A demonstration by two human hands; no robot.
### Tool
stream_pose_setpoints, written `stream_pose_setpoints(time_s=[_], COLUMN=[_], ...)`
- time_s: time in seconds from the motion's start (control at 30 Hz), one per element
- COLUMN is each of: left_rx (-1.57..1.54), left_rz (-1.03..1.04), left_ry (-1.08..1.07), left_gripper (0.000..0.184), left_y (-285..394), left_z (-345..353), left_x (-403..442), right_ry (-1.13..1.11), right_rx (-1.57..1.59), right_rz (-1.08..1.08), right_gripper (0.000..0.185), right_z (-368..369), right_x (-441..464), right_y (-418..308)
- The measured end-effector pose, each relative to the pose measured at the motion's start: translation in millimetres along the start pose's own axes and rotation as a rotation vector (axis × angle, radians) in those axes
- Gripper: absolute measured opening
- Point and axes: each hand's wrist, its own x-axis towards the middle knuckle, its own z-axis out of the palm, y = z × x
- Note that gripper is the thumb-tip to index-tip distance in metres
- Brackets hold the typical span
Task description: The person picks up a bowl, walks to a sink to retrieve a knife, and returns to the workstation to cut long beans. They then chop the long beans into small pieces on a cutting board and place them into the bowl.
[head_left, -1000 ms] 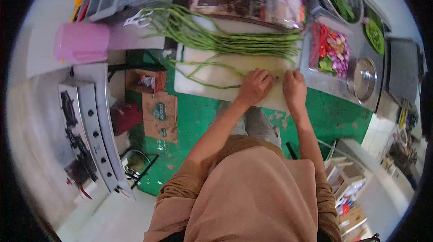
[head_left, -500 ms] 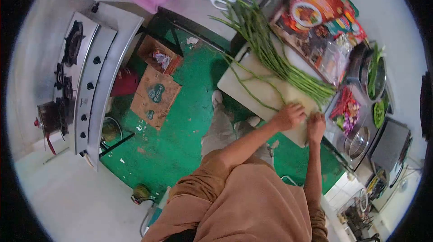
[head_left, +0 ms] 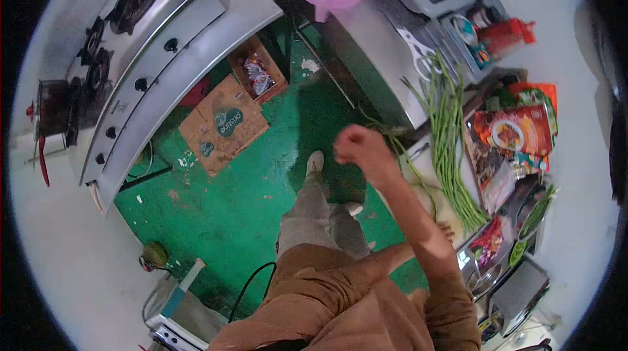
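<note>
The right hand (head_left: pixel 360 148) hangs leftmost, out over the green floor (head_left: pixel 248 200), its fingers curled, though blur leaves me unable to tell whether they pinch anything. Just right of it, loose long beans (head_left: pixel 418 177) trail along the cutting board (head_left: pixel 447 206), and past them lies the bean bundle (head_left: pixel 450 148), its long axis slanting from the scissors (head_left: pixel 418 53) down and rightward. The left hand (head_left: pixel 446 230), beyond the right forearm, is nearer the bundle's lower end; its grasp is too hidden to judge.
</note>
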Motion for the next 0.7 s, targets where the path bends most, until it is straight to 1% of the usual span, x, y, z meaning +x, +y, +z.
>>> stream_pose_setpoints(time_s=[0.07, 0.1, 0.13, 0.17, 0.2, 0.23, 0.27, 0.3, 0.33, 0.37, 0.43, 0.5, 0.53, 0.57, 0.63, 0.7], left_rx=[0.971, 0.978, 0.834, 0.686, 0.538, 0.384, 0.229, 0.072, 0.065, 0.045, 0.009, -0.031, -0.014, 0.003, -0.002, -0.077], left_rz=[0.249, 0.238, 0.198, 0.161, 0.127, 0.094, 0.062, 0.033, 0.035, 0.035, 0.045, 0.065, 0.101, 0.117, 0.108, 0.058], left_ry=[-0.154, -0.147, -0.190, -0.232, -0.273, -0.313, -0.353, -0.393, -0.397, -0.315, -0.163, -0.024, -0.046, -0.060, -0.103, -0.197], left_gripper=[0.053, 0.053, 0.053, 0.053, 0.053, 0.053, 0.053, 0.053, 0.053, 0.050, 0.043, 0.037, 0.026, 0.026, 0.027, 0.028], left_y=[-1.9, -3.4, -3.6, -4.5, -6.4, -6.0, -4.9, -1.4, 2.0, 3.8, 2.2, -0.6, -1.5, 3.2, 3.6, 1.9], left_z=[2.4, 6.6, 12.9, 26.2, 42.2, 59.9, 78.1, 74.9, 75.9, 77.1, 70.3, 46.4, 7.6, -26.3, -61.8, -62.1], left_x=[-4.5, -4.4, -2.5, -0.9, 0.7, 1.6, 1.2, 3.1, 2.7, 2.7, 2.9, 7.3, 16.5, 28.0, 41.9, 43.7], right_ry=[0.020, 0.021, 0.025, 0.021, 0.119, 0.219, 0.222, 0.234, 0.247, 0.255, 0.160, 0.109, 0.168, 0.235, 0.520, 0.809], right_rx=[0.097, 0.138, 0.182, 0.178, 0.154, 0.131, 0.131, 0.130, 0.130, 0.135, -0.187, -0.184, -0.276, -0.366, -0.628, -0.440], right_rz=[-0.021, -0.055, -0.087, -0.082, -0.097, -0.110, -0.105, -0.109, -0.114, -0.115, -0.345, -0.342, -0.362, -0.379, -0.453, -0.580], right_gripper=[0.015, 0.021, 0.027, 0.027, 0.031, 0.035, 0.035, 0.035, 0.035, 0.035, 0.029, 0.025, 0.023, 0.021, 0.016, 0.013], right_z=[41.5, 55.0, 65.6, 75.7, 84.2, 88.4, 87.1, 85.9, 83.6, 77.6, 56.0, 33.0, 18.1, 2.2, -30.4, -77.9], right_x=[71.8, 104.3, 128.9, 145.4, 158.4, 162.5, 160.7, 153.5, 143.8, 129.5, 87.7, 20.7, -13.6, -48.6, -120.4, -177.9], right_y=[1.9, 4.7, 9.3, 13.5, 16.5, 17.1, 19.3, 21.1, 24.5, 27.4, 33.4, 24.8, 27.4, 31.6, 38.3, 102.7])
